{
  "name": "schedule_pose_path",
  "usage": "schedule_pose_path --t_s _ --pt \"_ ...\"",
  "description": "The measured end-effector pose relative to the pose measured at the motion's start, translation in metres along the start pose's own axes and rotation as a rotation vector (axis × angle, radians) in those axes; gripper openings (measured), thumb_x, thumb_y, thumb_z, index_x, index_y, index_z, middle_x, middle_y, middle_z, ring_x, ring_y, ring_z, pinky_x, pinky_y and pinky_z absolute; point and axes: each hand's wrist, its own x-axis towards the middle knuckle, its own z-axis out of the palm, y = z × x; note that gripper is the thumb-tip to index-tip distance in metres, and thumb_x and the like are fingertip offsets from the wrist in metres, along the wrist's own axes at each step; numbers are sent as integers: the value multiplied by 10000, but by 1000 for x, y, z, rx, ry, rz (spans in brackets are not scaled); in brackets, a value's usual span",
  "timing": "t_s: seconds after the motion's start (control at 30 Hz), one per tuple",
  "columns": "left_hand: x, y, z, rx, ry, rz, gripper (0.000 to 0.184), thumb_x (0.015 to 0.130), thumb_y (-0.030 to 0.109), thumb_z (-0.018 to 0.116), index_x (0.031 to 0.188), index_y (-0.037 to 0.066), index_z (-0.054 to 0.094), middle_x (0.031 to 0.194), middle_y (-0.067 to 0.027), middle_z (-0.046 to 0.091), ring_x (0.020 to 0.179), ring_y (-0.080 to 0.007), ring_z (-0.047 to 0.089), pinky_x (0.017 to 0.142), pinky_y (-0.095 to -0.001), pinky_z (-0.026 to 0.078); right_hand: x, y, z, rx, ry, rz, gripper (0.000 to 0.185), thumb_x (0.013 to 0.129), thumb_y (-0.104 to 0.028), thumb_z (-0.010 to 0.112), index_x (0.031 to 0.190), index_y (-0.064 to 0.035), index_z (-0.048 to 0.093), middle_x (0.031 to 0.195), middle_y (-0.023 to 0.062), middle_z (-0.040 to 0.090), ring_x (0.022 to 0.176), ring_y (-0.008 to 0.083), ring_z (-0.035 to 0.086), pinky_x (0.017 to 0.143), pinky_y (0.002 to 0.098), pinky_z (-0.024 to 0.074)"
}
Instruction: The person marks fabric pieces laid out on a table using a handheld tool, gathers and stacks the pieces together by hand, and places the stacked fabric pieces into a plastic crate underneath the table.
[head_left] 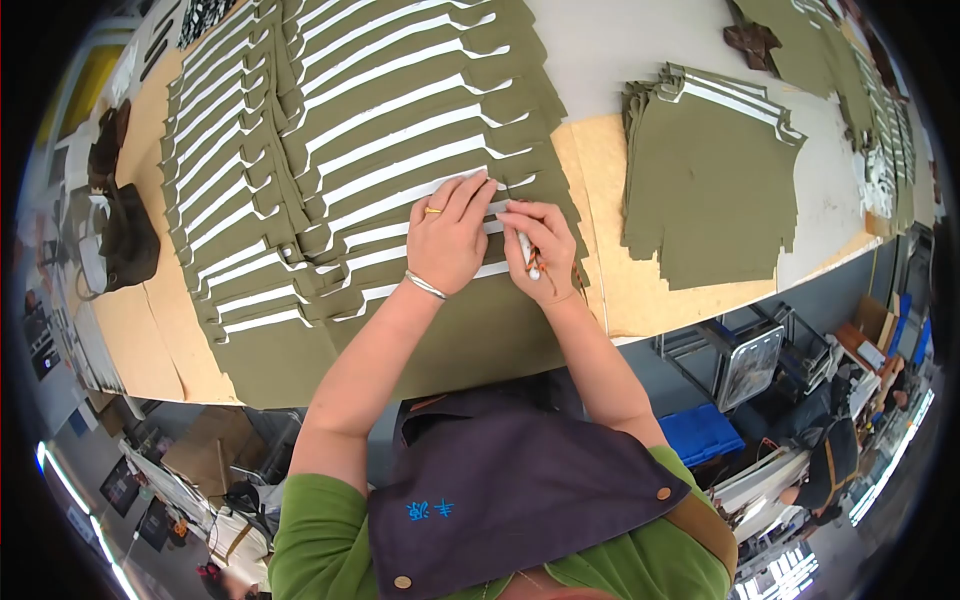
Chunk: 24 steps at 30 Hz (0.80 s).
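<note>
Olive-green fabric pieces (400,100) lie overlapped in rows, each with a white strip along its edge. My left hand (447,235), with a ring and a bracelet, lies on the lower right part of these rows with its fingers stretched out, pressing on the cloth. Just right of it, my right hand (541,250) is closed around a slim white pen (531,260) with orange and dark marks. Its fingertips are at the right ends of the white strips, close to the left fingertips. The pen's tip is hidden by the fingers.
On the right side of the table (640,310) lies a stack of olive fabric pieces (710,190). More fabric (800,50) is at the far right. A dark bag (130,235) sits at the left edge. Below the table are a metal-framed stool (750,365) and a blue bin (700,432).
</note>
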Motion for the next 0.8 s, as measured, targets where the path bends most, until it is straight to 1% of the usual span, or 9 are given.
schedule_pose_path --t_s 0.07,0.17,0.27,0.37,0.47,0.57,0.63,0.73,0.8 --pt "-1 0 0 6 -9 -7 465 739 63 623 1198 134 619 1260 17 582 1155 -184 531 923 -357 406 -3 0 0 -26 -28 -26 239 729 85 673 920 -52 714 966 113 641 887 253 658 734 309 545" --pt "1 -1 0 -10 -17 -25 460 755 61 617 1208 140 617 1265 14 582 1150 -196 534 910 -364 410 -2 1 -2 1 -31 -36 245 729 90 671 924 -51 714 980 114 638 885 257 658 740 307 544" --pt "2 -1 -1 -42 -29 -43 463 754 62 614 1210 140 612 1260 14 584 1120 -199 537 899 -373 410 -3 1 -4 81 -18 14 249 726 93 672 927 -49 716 997 113 636 893 258 654 748 310 542" --pt "1 -1 -4 -61 -52 -63 460 743 66 617 1197 137 612 1255 18 586 1097 -198 540 901 -376 405 1 -1 2 -5 -4 7 252 729 97 669 929 -48 718 1006 116 633 900 255 650 756 312 538" --pt "4 0 -5 -81 -67 -78 444 727 70 618 1166 135 619 1246 27 587 1093 -188 544 918 -371 396 -2 -2 -4 2 -105 -44 252 734 99 668 933 -48 717 1001 117 633 909 257 645 759 309 533" --pt "8 -1 -10 -141 -88 -109 435 731 61 608 1160 133 612 1242 14 589 1084 -197 548 908 -378 403 -1 -7 -11 96 -136 -25 248 741 97 671 932 -52 720 1001 124 634 904 253 645 763 304 530" --pt "11 -4 -10 -193 -99 -132 432 734 55 602 1159 131 606 1238 4 592 1078 -206 550 904 -384 407 11 -8 -9 79 -43 -18 255 749 103 665 948 -49 714 1002 128 628 905 244 645 760 303 529" --pt "24 -10 -9 -186 -233 -250 430 738 50 600 1162 122 602 1235 -9 596 1098 -221 549 902 -392 414 33 0 -3 68 7 1 266 758 108 655 968 -48 704 1002 124 619 908 243 643 764 306 528" --pt "34 -11 -2 -109 -37 -144 432 754 34 596 1177 119 606 1254 -11 592 1125 -230 545 904 -391 417 39 9 3 48 -14 -19 270 752 107 660 966 -52 705 1006 120 619 901 248 644 764 310 530"
